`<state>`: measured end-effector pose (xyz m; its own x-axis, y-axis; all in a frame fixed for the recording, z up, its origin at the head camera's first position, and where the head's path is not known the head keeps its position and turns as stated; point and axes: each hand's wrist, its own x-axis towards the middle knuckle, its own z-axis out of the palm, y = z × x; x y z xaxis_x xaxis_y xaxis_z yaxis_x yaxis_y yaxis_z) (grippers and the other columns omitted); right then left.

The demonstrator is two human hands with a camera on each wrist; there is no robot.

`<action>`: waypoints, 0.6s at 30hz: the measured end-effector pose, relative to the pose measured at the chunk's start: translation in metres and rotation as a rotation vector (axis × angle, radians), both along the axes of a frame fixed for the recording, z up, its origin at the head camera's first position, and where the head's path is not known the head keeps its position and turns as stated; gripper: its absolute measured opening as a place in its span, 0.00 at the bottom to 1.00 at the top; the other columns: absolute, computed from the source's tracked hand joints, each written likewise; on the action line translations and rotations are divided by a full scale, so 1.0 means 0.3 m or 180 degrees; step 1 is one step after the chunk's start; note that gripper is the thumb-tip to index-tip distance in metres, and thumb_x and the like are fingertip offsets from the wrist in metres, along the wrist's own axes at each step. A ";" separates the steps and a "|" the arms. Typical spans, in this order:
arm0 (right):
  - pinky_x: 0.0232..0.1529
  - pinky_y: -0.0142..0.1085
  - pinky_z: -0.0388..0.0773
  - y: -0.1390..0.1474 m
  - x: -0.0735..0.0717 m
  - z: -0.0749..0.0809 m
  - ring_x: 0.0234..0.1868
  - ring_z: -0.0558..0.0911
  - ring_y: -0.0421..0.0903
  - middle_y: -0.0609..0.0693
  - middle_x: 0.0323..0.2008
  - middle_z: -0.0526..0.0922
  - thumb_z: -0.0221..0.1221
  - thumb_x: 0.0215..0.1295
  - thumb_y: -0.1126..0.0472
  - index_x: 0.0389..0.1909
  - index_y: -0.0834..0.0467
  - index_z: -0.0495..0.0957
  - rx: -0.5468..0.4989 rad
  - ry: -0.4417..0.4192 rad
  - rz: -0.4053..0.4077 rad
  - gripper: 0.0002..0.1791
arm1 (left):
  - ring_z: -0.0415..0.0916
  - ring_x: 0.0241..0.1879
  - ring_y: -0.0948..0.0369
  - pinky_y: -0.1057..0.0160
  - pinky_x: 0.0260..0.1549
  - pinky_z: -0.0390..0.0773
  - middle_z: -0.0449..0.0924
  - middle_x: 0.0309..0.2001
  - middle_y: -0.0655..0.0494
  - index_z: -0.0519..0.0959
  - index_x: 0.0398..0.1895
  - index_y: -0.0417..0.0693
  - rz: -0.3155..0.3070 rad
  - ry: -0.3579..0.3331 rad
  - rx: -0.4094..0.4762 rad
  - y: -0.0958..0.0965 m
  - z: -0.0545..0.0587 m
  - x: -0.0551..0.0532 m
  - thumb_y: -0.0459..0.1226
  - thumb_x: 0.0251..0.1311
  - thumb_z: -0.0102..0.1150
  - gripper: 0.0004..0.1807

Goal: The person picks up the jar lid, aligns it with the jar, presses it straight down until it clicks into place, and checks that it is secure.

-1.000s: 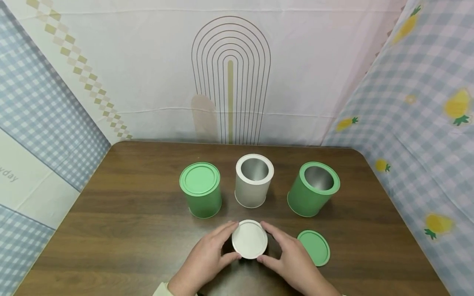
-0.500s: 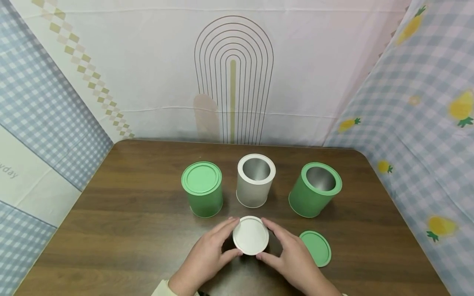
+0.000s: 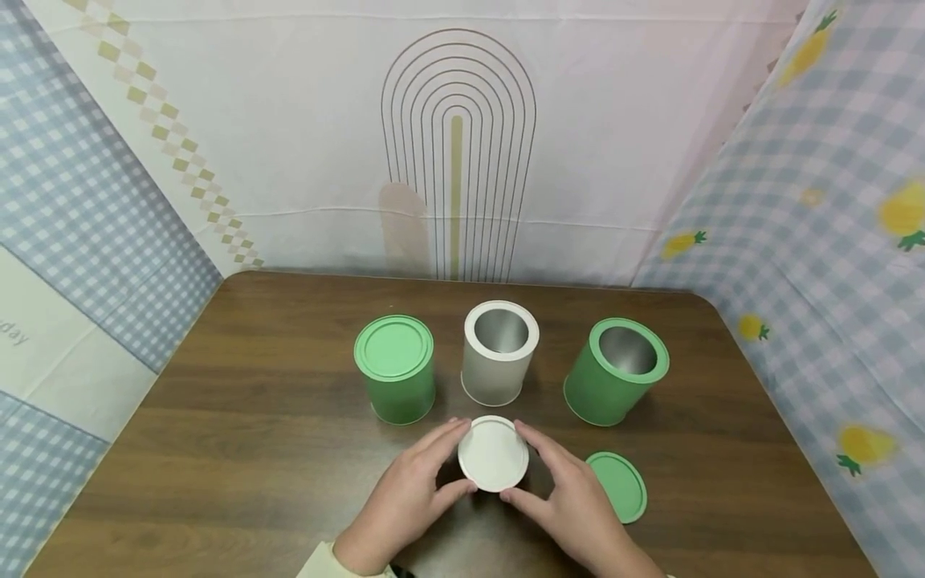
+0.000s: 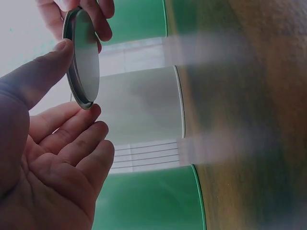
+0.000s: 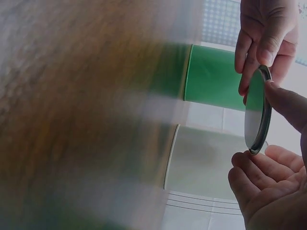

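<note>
Between my two hands is a round white lid [image 3: 494, 454], raised off the table, its shiny metal underside [image 4: 88, 60] showing in both wrist views. My left hand [image 3: 412, 490] pinches its left edge between thumb and fingers. On the opposite edge, my right hand [image 3: 571, 498] pinches it the same way. Just beyond the lid stands a white can [image 3: 493, 377], uncovered, with a bare metal inside. To its left is a green can [image 3: 401, 397] with a green lid [image 3: 393, 348] on top. At the right, another green can [image 3: 601, 389] is uncovered.
A loose green lid [image 3: 620, 486] lies flat on the brown wooden table [image 3: 217, 449], just right of my right hand. Behind the table hangs a pale printed cloth [image 3: 318, 144]; checked cloth [image 3: 809, 265] drapes along the right side.
Both hands have moved the white lid slightly forward, closer to the white can. The cans and the loose green lid stay in place; the head view has shifted a little.
</note>
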<state>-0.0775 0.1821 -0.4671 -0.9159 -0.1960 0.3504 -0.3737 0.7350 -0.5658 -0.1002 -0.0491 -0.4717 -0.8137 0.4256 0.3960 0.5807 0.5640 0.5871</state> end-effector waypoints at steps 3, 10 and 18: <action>0.51 0.45 0.82 0.003 -0.002 -0.004 0.58 0.82 0.45 0.46 0.59 0.82 0.82 0.40 0.54 0.65 0.55 0.76 -0.0052 0.0012 0.0001 0.46 | 0.74 0.64 0.54 0.51 0.56 0.79 0.76 0.64 0.49 0.75 0.66 0.41 0.0013 -0.0020 -0.0003 0.006 -0.004 -0.001 0.39 0.48 0.78 0.39; 0.53 0.45 0.81 -0.002 -0.009 0.004 0.59 0.81 0.44 0.45 0.60 0.81 0.82 0.39 0.55 0.65 0.54 0.76 -0.0121 -0.0021 -0.0014 0.46 | 0.75 0.63 0.54 0.51 0.55 0.79 0.76 0.64 0.47 0.75 0.65 0.40 0.0040 -0.0002 -0.0036 0.005 -0.002 -0.006 0.39 0.47 0.79 0.39; 0.52 0.46 0.81 -0.001 -0.017 0.017 0.58 0.82 0.46 0.46 0.59 0.82 0.82 0.38 0.58 0.65 0.53 0.76 -0.0135 0.0105 -0.0017 0.46 | 0.75 0.63 0.53 0.51 0.55 0.79 0.77 0.63 0.47 0.75 0.64 0.41 0.0070 0.0013 -0.0010 0.011 0.001 -0.012 0.38 0.47 0.79 0.39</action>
